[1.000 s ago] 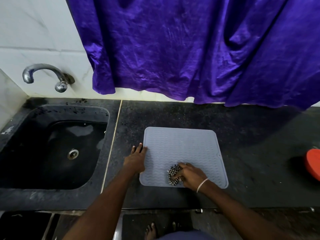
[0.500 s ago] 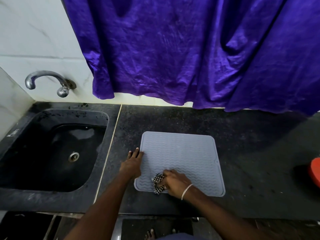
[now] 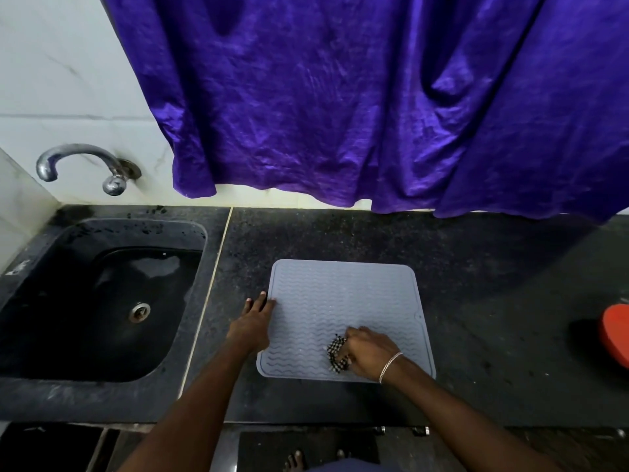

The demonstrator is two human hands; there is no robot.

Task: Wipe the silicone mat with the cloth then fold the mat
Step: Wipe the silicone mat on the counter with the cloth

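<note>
r hand (image 3: 369,354) grips cloth (image 3: 337,354) on mat (image 3: 343,301) | l hand (image 3: 252,327) flat, mat edge

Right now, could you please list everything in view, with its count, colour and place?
counter: one, dark speckled, across the front
sink: one, black, set into the counter's left
tap: one, chrome, above the sink
curtain: one, purple, hanging behind the counter
silicone mat: one, grey-blue, flat on the counter right of the sink
cloth: one, black-and-white checked, bunched on the mat's near part
red object: one, counter's right edge, cut off
bracelet: one, silver, right wrist
left hand: fingers straight, resting on the mat's left edge
right hand: grips the cloth
</note>
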